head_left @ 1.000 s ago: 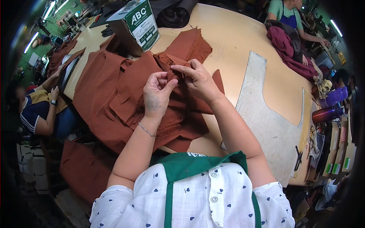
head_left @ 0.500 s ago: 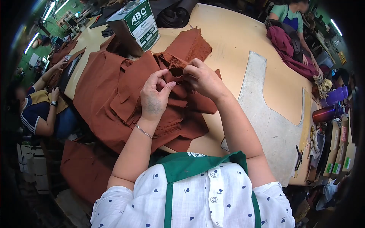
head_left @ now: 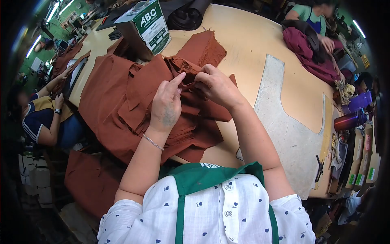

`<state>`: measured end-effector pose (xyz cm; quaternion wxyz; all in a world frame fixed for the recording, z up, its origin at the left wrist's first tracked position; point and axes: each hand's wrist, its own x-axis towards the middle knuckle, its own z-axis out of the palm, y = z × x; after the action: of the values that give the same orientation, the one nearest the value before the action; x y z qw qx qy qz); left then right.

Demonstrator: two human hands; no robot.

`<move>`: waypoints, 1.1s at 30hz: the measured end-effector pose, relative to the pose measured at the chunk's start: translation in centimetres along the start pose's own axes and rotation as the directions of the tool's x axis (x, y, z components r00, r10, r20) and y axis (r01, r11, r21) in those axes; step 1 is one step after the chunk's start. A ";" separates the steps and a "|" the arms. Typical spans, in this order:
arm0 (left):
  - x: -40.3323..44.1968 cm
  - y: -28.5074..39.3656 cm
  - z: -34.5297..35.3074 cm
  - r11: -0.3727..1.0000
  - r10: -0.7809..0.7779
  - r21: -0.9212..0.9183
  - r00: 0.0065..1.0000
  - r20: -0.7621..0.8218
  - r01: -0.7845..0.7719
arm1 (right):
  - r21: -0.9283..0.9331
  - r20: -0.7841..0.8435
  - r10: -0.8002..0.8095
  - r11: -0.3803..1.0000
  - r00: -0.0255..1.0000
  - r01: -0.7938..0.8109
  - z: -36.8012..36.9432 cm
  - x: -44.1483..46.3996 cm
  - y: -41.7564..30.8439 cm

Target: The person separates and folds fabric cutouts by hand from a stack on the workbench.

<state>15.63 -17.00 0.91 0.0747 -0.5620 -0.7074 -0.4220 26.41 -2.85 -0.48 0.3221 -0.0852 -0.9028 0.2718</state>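
Rust-brown fabric pieces [head_left: 142, 89] lie in a layered heap on the pale table [head_left: 239, 32], with some hanging over its near left edge. My left hand [head_left: 166, 105] is at the frayed upper edges of the heap, its index finger stretched toward them and its thumb close beside. My right hand [head_left: 215, 86] is closed on the brown fabric just to the right, fingertips curled into the folds. The two hands are a small gap apart. Beyond them a brown piece with a ragged right edge lies flat.
A green and white can [head_left: 148, 28] stands behind the heap. A grey flat pattern [head_left: 284, 122] lies at right, near black scissors [head_left: 319, 167]. Maroon cloth [head_left: 306, 53] and a purple bottle [head_left: 348, 121] are farther right. Co-workers are at left [head_left: 44, 118] and upper right [head_left: 313, 18].
My left index finger has straightened toward the fabric edges, and my right hand has shifted slightly right. The frayed layers opened, then partly closed. The co-worker at upper right has moved an arm.
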 end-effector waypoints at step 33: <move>-3.1 -7.8 -6.9 0.506 -0.286 -0.769 0.917 0.277 0.390 | 0.181 -0.037 0.267 0.949 0.963 -0.256 0.4 2.0 6.4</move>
<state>7.50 -24.02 -0.51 -0.3149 -0.4068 -0.5335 -0.6713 24.47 2.97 -3.20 0.3169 -0.1839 -0.8459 0.3875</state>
